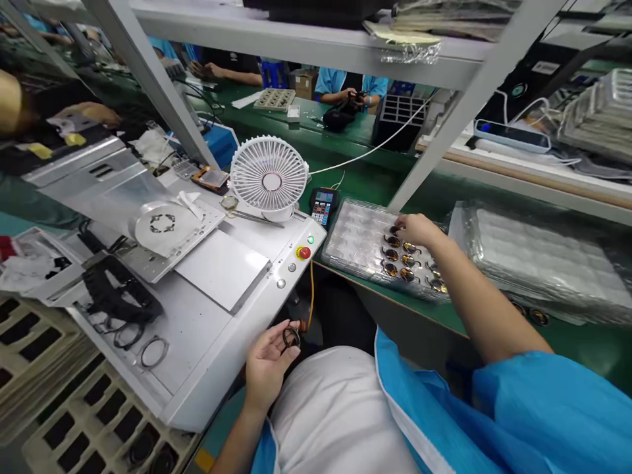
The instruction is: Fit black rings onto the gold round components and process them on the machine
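Observation:
My left hand, in front of my body, holds a dark, thin-rimmed ring between thumb and fingers. Over a clear plastic tray, my right hand pinches a small dark round part at the tray's upper edge. Below that hand, several round amber-and-black parts with short curved tails lie in the tray's pockets. The left pockets hold no such parts. On the white machine, a round fixture plate sits beneath a metal bracket.
A white fan and a keypad controller stand behind the machine, near its red button. Loose rings and a black strap lie at left. Stacked clear trays are at right. Shelf posts rise over the bench.

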Motion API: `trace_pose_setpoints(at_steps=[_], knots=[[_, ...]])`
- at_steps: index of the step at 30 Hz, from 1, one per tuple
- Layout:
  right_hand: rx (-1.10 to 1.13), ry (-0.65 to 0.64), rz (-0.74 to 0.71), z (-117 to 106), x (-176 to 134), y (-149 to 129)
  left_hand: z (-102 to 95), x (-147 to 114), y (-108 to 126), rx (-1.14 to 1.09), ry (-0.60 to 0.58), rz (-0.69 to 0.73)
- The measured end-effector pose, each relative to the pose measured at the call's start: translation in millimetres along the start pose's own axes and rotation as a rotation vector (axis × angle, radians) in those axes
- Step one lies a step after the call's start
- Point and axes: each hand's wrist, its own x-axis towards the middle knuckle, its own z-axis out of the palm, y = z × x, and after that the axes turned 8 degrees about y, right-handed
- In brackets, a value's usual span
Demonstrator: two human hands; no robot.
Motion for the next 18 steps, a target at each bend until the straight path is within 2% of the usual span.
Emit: trace_pose_setpoints(at_steps=[6, 12, 15, 17, 18], knots=[[0.096, 0.007, -0.020, 16.6, 4.0, 2.8, 12.5, 5.3, 7.2, 0.000, -0.067, 0.021], [0.225, 0.102, 0.054, 6.1, -6.8, -0.4, 9.2, 5.8, 8.5, -0.030, -0.085, 0.023], [0.329, 0.116, 0.075, 13.7, -34.2, -23.7, 11.4, 5.3, 9.5, -0.028, -0.109, -0.003], [0.548, 0.005, 0.045, 30.1, -66.8, -54.1, 18.0, 6.1, 12.4, -0.021, -0.172, -0.015], [0.773, -0.106, 0.017, 40.0, -86.4, -72.4, 22.3, 7.0, 14.6, -0.019, -0.218, -0.013]])
